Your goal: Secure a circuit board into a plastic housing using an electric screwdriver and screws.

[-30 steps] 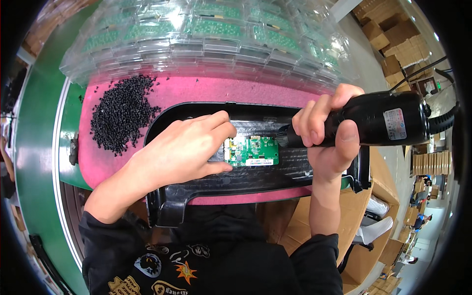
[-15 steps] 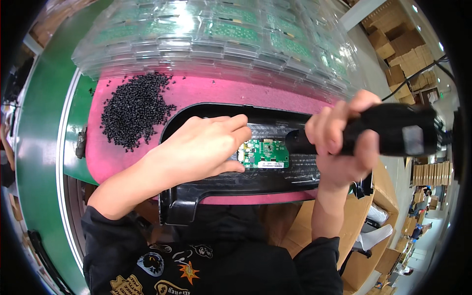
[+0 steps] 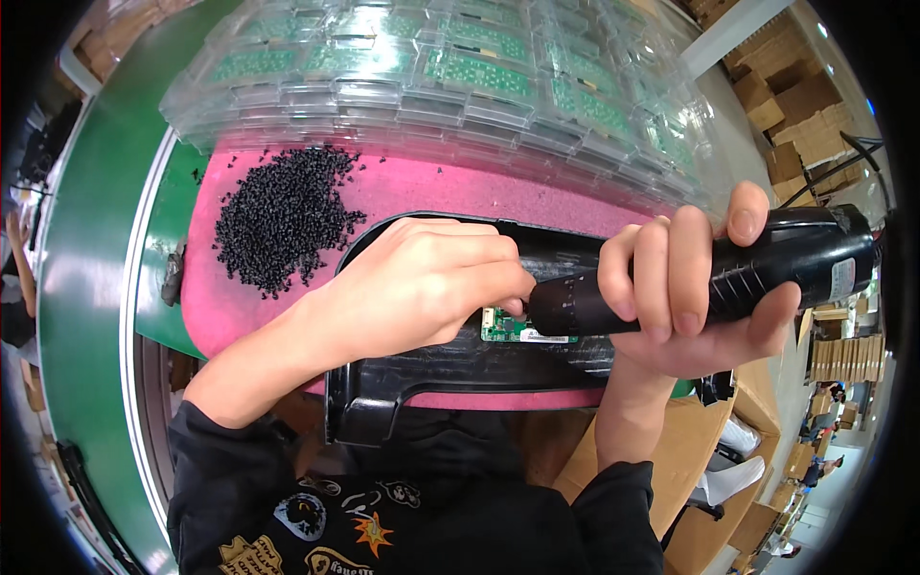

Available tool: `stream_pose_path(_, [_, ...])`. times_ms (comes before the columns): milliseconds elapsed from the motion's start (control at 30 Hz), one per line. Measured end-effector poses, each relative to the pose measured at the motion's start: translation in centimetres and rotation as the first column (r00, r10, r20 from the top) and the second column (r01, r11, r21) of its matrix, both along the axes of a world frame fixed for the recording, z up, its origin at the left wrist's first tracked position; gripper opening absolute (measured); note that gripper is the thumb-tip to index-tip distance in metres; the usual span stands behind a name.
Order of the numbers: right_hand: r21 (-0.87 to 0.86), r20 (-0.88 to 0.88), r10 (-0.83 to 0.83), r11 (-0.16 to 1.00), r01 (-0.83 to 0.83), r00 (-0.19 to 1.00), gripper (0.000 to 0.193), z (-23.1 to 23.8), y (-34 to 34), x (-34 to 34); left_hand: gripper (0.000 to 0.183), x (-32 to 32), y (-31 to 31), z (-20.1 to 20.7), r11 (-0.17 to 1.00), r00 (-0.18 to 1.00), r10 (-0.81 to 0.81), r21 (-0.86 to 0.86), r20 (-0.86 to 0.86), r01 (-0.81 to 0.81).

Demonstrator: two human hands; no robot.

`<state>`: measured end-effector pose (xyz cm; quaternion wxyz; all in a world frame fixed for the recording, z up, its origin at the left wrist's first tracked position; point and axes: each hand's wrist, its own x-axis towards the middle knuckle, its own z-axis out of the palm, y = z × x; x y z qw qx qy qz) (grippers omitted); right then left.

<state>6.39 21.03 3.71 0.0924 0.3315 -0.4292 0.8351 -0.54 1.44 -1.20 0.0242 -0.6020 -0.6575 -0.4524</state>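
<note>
My right hand (image 3: 676, 287) is wrapped around a black electric screwdriver (image 3: 824, 251), which lies nearly level with its nose pointing left. At that nose, the fingertips of my left hand (image 3: 422, 283) are pinched together; whatever they hold is hidden. Beneath both hands is a green circuit board (image 3: 496, 327) with a white label, partly covered by fingers and tool. It sits inside a long black plastic housing (image 3: 460, 372). To the left of the housing, small black screws (image 3: 287, 220) are heaped on a pink mat (image 3: 422, 182).
Stacked clear plastic trays (image 3: 460, 91) with green boards inside line the far side of the mat. A green bench surface (image 3: 91, 287) runs along the left. An open cardboard box (image 3: 642, 446) stands at the lower right. A black cable (image 3: 843, 158) trails near the screwdriver's rear.
The screwdriver's nose has come left and slightly down, to my left fingertips. My left hand has shifted right over the board, its thumb and fingers now closed together. The view has shifted slightly.
</note>
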Motion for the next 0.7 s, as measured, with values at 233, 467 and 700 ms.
stream_pose_path(233, [0.030, 0.061, -0.156, 0.988, 0.155, 0.986, 0.038, -0.5, 0.7, 1.0, 0.007, -0.1, 0.1, 0.8, 0.933, 0.935, 0.352, 0.059, 0.052, -0.354])
stream_pose_path(467, [0.002, -0.045, -0.288, 0.958, 0.288, 0.957, 0.038, -0.1, 0.1, 1.9, 0.014, 0.2, 0.1, 1.0, 0.966, 0.959, 0.160, -0.239, 0.235, -0.102])
stream_pose_path(700, [-0.045, -0.051, -0.326, 0.945, 0.324, 0.944, 0.038, -0.4, -0.5, 1.9, 0.012, 0.2, 0.4, 0.0, 0.995, 0.978, 0.080, -0.071, 0.194, -0.067])
